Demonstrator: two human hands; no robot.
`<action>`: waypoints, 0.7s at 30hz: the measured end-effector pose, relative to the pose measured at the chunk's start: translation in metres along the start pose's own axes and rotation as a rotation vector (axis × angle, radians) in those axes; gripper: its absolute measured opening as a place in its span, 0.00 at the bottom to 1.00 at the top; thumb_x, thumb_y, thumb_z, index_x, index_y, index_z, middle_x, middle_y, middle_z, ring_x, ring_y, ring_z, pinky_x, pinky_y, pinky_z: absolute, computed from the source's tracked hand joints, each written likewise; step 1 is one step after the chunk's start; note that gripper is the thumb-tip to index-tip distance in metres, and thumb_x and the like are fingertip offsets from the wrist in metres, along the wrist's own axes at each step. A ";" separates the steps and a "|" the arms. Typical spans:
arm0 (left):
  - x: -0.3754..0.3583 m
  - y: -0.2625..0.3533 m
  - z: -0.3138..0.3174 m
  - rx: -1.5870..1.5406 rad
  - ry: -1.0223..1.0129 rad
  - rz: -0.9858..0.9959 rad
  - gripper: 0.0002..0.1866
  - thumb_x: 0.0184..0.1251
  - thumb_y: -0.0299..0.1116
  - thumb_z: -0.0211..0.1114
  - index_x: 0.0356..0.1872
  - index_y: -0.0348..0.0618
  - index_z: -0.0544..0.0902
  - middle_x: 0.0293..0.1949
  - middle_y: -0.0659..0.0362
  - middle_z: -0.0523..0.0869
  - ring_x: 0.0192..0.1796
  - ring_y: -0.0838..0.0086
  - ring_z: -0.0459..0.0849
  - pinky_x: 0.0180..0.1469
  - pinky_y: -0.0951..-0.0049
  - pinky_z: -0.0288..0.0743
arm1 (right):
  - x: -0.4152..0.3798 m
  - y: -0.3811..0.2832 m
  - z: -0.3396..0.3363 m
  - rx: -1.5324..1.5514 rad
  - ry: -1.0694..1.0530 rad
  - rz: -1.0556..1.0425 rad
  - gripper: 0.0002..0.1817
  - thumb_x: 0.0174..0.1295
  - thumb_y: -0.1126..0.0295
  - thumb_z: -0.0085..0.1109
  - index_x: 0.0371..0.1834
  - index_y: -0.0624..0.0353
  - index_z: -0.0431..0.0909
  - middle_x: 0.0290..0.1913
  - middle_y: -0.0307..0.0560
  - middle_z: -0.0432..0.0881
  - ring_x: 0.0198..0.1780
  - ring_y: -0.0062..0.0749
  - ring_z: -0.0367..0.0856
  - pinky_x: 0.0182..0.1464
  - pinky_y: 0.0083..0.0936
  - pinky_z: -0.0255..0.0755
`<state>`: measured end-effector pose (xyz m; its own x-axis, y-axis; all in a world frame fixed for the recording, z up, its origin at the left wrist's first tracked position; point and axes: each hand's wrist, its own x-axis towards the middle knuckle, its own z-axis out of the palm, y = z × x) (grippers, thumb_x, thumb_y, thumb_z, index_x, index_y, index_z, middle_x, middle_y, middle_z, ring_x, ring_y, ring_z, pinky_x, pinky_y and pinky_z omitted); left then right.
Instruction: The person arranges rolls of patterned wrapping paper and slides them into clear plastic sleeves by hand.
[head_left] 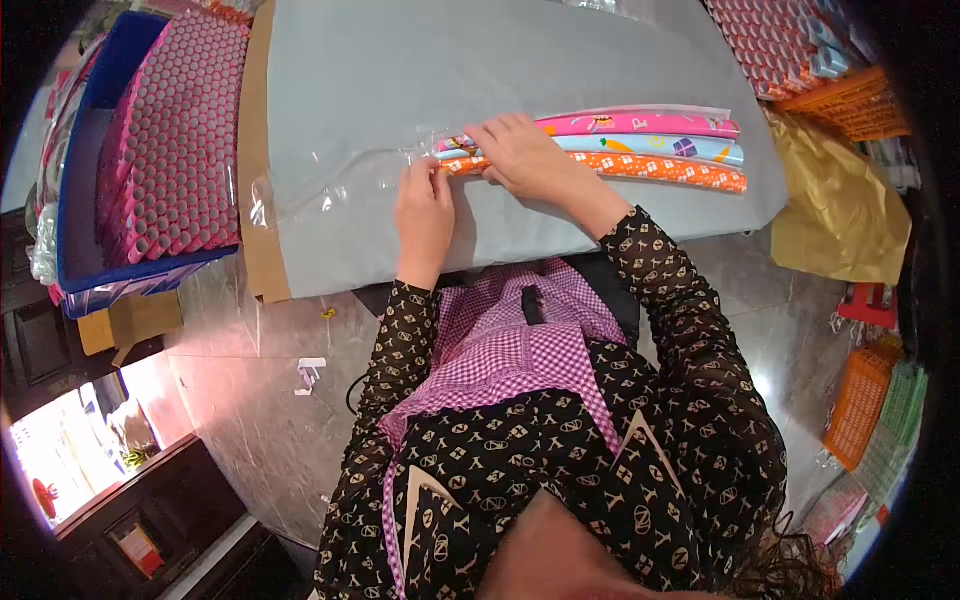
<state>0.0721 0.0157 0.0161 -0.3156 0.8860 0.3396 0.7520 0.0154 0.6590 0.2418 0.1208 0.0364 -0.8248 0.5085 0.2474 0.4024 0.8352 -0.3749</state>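
Three rolls of wrapping paper lie side by side on the grey tabletop: a pink roll (640, 124), a light blue roll (650, 148) and an orange roll (660, 170) with white figures. Clear plastic film (335, 185) spreads out from their left ends and seems to wrap them. My left hand (425, 215) is closed at the left end of the rolls, thumb and fingers pinching the film there. Across the rolls, near that same end, my right hand (530, 155) bends its fingers over them and grips them; its fingertips are partly hidden.
On the left, a blue crate (80, 190) holds many stacked pink rolls (190, 130). An orange basket (840, 105) with more rolls stands at the right. Gold sheeting (840, 200) hangs off the right edge. A cardboard strip (252, 170) runs along the table's left side.
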 end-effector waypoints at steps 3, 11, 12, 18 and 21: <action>-0.002 -0.003 0.003 0.073 0.025 0.072 0.08 0.69 0.25 0.59 0.47 0.38 0.79 0.37 0.46 0.83 0.37 0.52 0.83 0.38 0.60 0.76 | 0.001 0.000 0.000 0.001 -0.019 0.011 0.32 0.55 0.68 0.67 0.63 0.66 0.68 0.52 0.55 0.77 0.57 0.50 0.73 0.61 0.42 0.65; 0.001 0.011 -0.001 -0.029 -0.022 -0.105 0.11 0.66 0.25 0.61 0.48 0.36 0.79 0.32 0.48 0.84 0.30 0.62 0.82 0.35 0.66 0.75 | 0.003 0.001 0.000 0.003 0.007 0.002 0.33 0.54 0.67 0.68 0.63 0.65 0.68 0.51 0.55 0.78 0.56 0.50 0.73 0.60 0.42 0.66; 0.002 0.011 -0.003 -0.038 -0.040 -0.124 0.12 0.66 0.25 0.60 0.49 0.36 0.77 0.31 0.47 0.84 0.30 0.57 0.83 0.34 0.61 0.75 | 0.003 0.001 0.000 0.000 0.013 0.006 0.33 0.54 0.67 0.69 0.63 0.65 0.68 0.51 0.55 0.78 0.56 0.50 0.74 0.60 0.42 0.66; 0.005 0.011 -0.002 -0.069 -0.075 -0.149 0.21 0.63 0.25 0.58 0.58 0.35 0.73 0.29 0.49 0.84 0.30 0.59 0.83 0.35 0.62 0.75 | 0.005 0.004 0.004 -0.004 0.027 0.011 0.31 0.55 0.67 0.68 0.62 0.65 0.69 0.52 0.55 0.78 0.56 0.50 0.74 0.61 0.42 0.65; 0.007 0.014 0.000 -0.056 -0.092 -0.186 0.25 0.62 0.25 0.59 0.62 0.34 0.72 0.30 0.51 0.85 0.30 0.66 0.82 0.36 0.66 0.75 | 0.004 0.001 -0.001 0.006 0.026 0.009 0.31 0.55 0.67 0.68 0.62 0.65 0.69 0.52 0.55 0.78 0.56 0.50 0.74 0.61 0.42 0.65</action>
<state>0.0800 0.0219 0.0277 -0.3901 0.9089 0.1477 0.6517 0.1592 0.7416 0.2397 0.1236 0.0380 -0.8105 0.5216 0.2665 0.4079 0.8291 -0.3823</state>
